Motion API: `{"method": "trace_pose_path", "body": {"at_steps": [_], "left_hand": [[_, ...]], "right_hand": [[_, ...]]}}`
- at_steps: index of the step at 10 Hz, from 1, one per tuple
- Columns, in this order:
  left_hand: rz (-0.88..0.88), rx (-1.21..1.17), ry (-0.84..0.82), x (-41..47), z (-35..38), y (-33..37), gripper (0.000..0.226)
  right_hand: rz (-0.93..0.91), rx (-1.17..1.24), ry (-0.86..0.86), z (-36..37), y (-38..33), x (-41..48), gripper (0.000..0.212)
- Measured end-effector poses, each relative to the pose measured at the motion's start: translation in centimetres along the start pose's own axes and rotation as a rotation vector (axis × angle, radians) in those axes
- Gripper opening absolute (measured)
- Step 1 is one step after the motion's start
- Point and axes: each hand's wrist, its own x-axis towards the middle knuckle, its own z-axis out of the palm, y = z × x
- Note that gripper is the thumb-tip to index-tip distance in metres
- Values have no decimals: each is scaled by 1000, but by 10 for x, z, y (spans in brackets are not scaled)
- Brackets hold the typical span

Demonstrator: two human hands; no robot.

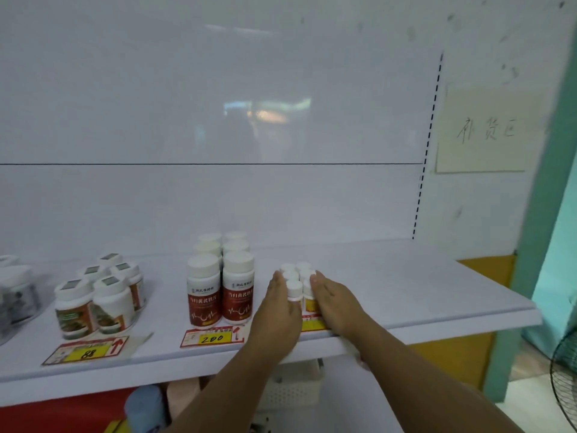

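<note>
Bottles with green and orange labels stood at the left of the white shelf, behind a price tag marked 88. Next came taller red-labelled bottles in two files, over a tag marked 200. Just right of them sat the cluster of small white-capped bottles, its two short files running from the shelf's front edge toward the back wall. The left hand lay flat against the cluster's left side and the right hand against its right. Their fingers were straight and together, pointing back along the files, so the bottles lay between the palms. Both hands were equally near, and any squaring push would probably follow that front-to-back axis. A yellow tag showed partly between the wrists. Farther right, a handwritten paper sign hung on the wall.
</note>
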Motion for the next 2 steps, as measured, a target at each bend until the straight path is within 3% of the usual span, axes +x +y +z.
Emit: {"method": "trace_pose_path", "body": {"at_steps": [2], "left_hand": [[58, 24, 135, -7, 5, 10, 66]], "right_hand": [[-1, -14, 94, 0, 6, 4, 66]]}}
